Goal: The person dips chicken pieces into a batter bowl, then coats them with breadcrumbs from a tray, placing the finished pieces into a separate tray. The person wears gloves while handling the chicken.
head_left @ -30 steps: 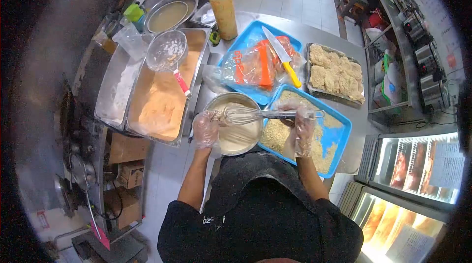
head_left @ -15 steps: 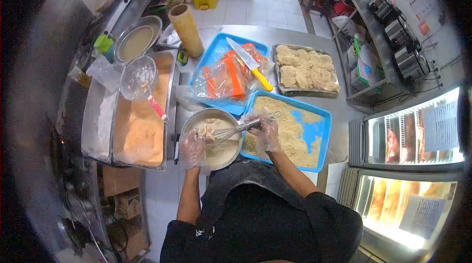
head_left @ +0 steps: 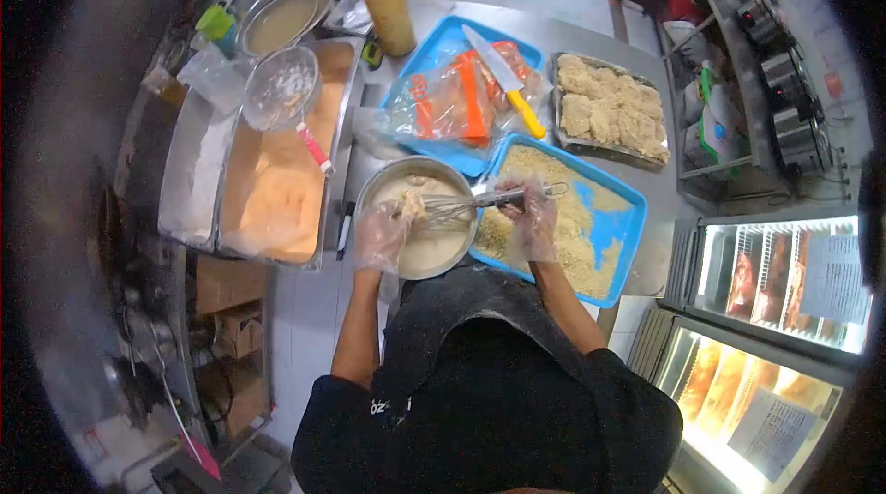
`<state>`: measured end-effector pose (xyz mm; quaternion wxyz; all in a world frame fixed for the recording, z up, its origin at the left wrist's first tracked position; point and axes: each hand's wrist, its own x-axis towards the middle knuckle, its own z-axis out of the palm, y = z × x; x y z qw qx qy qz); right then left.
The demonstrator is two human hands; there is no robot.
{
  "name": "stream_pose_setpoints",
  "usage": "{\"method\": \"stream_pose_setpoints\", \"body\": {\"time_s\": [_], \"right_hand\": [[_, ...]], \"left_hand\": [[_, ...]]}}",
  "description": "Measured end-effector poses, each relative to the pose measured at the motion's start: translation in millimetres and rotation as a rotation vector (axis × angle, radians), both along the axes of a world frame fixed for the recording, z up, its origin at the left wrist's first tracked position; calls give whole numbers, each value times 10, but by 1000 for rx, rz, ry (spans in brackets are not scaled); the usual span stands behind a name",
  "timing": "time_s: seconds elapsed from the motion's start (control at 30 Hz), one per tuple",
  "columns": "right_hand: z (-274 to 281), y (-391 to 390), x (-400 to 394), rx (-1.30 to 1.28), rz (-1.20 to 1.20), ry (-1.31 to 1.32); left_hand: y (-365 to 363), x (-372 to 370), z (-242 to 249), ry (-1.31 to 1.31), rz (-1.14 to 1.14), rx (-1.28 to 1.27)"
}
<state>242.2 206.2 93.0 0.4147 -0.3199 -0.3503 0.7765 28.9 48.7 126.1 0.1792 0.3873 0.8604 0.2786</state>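
In a clear plastic glove, my right hand [head_left: 535, 222] grips the handle of a wire whisk [head_left: 450, 208], held nearly level across a metal bowl [head_left: 362, 191] of pale batter [head_left: 432, 249]. My left hand [head_left: 383, 234], gloved too, is at the bowl's left side by the whisk's wire end. Its fingers are closed around a pale, batter-coated lump I cannot identify. Beneath my right hand lies a blue tray [head_left: 616, 274] of breadcrumbs [head_left: 544, 166], some blue bottom showing through.
Behind the bowl, a yellow-handled knife [head_left: 526, 114] rests on plastic bags in another blue tray [head_left: 445, 30]. Breaded pieces [head_left: 609, 106] fill a metal tray at right. On the left, a sieve [head_left: 281, 88] sits over a pan of orange powder [head_left: 277, 194], beside white flour [head_left: 196, 180].
The camera view has shifted, so the counter and its contents appear higher and further right. My right hand still grips the whisk above the bowl, with my left hand at its wire end.
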Motion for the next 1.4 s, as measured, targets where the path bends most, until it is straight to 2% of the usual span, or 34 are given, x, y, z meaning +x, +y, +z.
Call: {"method": "stream_pose_setpoints", "body": {"time_s": [0.03,0.07,0.1,0.2,0.3,0.43,0.53,0.63,0.73,0.77,0.87,0.93,1.03,1.23,1.33,1.4], "right_hand": [[37,-17,1,116,26,50],[45,-19,5,90,22,25],[50,-8,6,67,17,1],[-16,3,13,49,55,32],[13,-6,12,24,102,-54],[229,-67,-9,105,96,-76],[206,-29,23,130,63,-113],[180,49,87,107,26,-116],[184,114,153,151,-9,-44],[180,121,180,177,-21,-14],[179,164,223,313,-145,-145],[408,140,198,267,-105,-108],[604,91,155,210,-54,-85],[606,19,79,158,-12,-94],[629,12,57,142,-6,-96],[631,14,54,138,-8,-93]], "left_hand": [[-35,-10,-8,-61,23,46],[-56,-19,-9,-122,46,94],[-38,-24,137,-304,74,77],[-73,-65,-26,-19,120,-10],[-98,-174,-291,-48,111,-90],[-60,-137,-30,-101,89,-192],[-94,-166,-82,-222,128,-182],[-134,-132,6,-149,145,-118],[-181,-176,-184,60,135,8],[-209,-188,-234,24,126,14],[-202,-183,-113,-49,111,-29],[-194,-229,-146,-43,114,-135],[-226,-251,-278,-25,28,29],[-279,-221,-291,-639,12,361],[-333,-216,-177,-740,57,240],[-353,-239,-299,-759,66,243]]}}
